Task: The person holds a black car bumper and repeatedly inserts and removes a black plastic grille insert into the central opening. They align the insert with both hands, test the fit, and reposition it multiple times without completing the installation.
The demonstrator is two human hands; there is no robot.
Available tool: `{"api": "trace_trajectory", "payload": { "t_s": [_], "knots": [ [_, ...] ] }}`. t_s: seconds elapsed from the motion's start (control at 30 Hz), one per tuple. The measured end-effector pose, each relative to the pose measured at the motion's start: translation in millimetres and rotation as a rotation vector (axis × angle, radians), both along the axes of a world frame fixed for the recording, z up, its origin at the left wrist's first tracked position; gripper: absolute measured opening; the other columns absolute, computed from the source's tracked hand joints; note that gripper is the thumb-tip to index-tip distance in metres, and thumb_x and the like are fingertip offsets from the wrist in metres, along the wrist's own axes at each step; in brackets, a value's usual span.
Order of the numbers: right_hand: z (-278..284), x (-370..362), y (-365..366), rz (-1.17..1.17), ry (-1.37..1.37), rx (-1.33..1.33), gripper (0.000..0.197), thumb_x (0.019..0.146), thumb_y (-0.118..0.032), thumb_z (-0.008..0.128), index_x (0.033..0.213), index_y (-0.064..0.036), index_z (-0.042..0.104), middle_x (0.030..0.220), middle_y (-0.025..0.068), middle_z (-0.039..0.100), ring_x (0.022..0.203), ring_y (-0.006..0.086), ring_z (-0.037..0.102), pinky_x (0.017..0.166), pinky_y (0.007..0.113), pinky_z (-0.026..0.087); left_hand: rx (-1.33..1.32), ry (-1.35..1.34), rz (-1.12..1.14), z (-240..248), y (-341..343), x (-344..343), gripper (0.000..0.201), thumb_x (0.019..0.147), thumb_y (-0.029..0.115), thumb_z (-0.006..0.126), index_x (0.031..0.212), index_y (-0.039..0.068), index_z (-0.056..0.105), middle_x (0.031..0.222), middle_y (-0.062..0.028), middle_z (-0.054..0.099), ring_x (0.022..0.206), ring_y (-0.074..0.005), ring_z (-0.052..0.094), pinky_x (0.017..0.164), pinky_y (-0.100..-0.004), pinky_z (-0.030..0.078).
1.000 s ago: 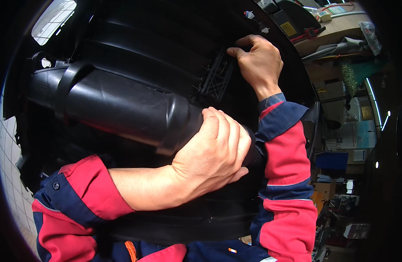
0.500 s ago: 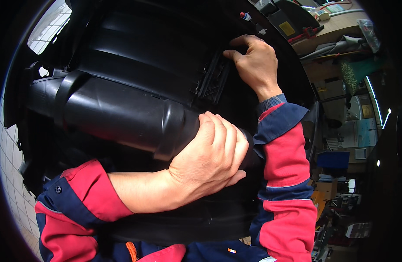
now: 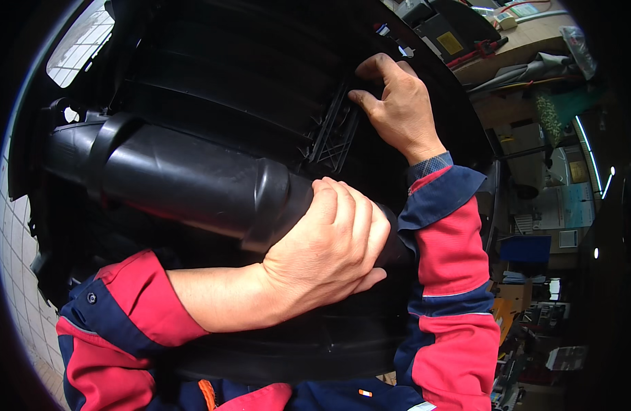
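A thick black plastic tube (image 3: 185,178) with raised collars runs slantwise across the middle, from the far left toward my right forearm. My left hand (image 3: 332,246) is wrapped over its right end, fingers together on top and thumb below. Farther off and to the right, my right hand (image 3: 401,103) is curved, with thumb and forefinger apart and nothing visible between them. It is beside a latticed black bracket (image 3: 332,140) on a large dark panel (image 3: 226,61). Whether its fingertips touch the panel, I cannot tell.
Small red, blue and white pieces (image 3: 382,29) sit at the panel's upper right edge. Beyond that edge is a bench (image 3: 528,58) with grey cloth and red-handled tools. Pale floor tiles (image 3: 21,274) show at the left, beside the panel's jagged edge.
My right thumb has shifted down a little, widening its gap from the forefinger. My left hand keeps its hold on the tube.
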State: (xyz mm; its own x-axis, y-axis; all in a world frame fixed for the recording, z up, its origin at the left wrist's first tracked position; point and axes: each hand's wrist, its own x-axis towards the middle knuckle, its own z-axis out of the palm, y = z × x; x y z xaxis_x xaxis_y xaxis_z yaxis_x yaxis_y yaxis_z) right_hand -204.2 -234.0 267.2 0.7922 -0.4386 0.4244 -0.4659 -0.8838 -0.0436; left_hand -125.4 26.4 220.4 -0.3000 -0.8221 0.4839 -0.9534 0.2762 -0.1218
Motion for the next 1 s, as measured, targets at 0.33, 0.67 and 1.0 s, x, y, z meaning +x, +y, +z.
{"api": "trace_trajectory", "payload": {
  "t_s": [0.33,0.67,1.0],
  "knots": [
    [3.1,7.3,-2.9,-0.056,-0.063,-0.012,0.032,0.094,-0.022,0.1,0.12,-0.0086,0.086,0.104,0.0095,0.087,0.097,0.0271,0.081,0.092,0.044,0.068,-0.011,0.016,0.009,1.3,-1.0,-0.3,0.095,0.101,0.081,0.069,0.135,-0.008,0.072,0.121,-0.0308,0.077,0.117,-0.0458,0.076,0.108,-0.0542,0.059],
    [3.0,8.1,-6.0,-0.074,-0.068,-0.018,0.031,0.093,-0.022,0.1,0.119,-0.0089,0.087,0.106,0.0112,0.089,0.1,0.0278,0.083,0.091,0.043,0.069,-0.008,0.032,0.009,1.1,-0.5,1.1,0.095,0.099,0.08,0.071,0.135,-0.008,0.072,0.122,-0.0314,0.077,0.117,-0.0464,0.075,0.109,-0.0548,0.059],
    [7.5,3.1,-3.9,-0.016,-0.024,0.025,0.036,0.095,-0.023,0.098,0.124,-0.005,0.086,0.121,0.0151,0.09,0.107,0.0324,0.088,0.097,0.04,0.069,-0.004,0.036,0.002,1.9,0.7,1.8,0.096,0.096,0.08,0.074,0.136,-0.007,0.072,0.124,-0.0317,0.076,0.117,-0.0464,0.075,0.11,-0.0548,0.057]
  ]
}}
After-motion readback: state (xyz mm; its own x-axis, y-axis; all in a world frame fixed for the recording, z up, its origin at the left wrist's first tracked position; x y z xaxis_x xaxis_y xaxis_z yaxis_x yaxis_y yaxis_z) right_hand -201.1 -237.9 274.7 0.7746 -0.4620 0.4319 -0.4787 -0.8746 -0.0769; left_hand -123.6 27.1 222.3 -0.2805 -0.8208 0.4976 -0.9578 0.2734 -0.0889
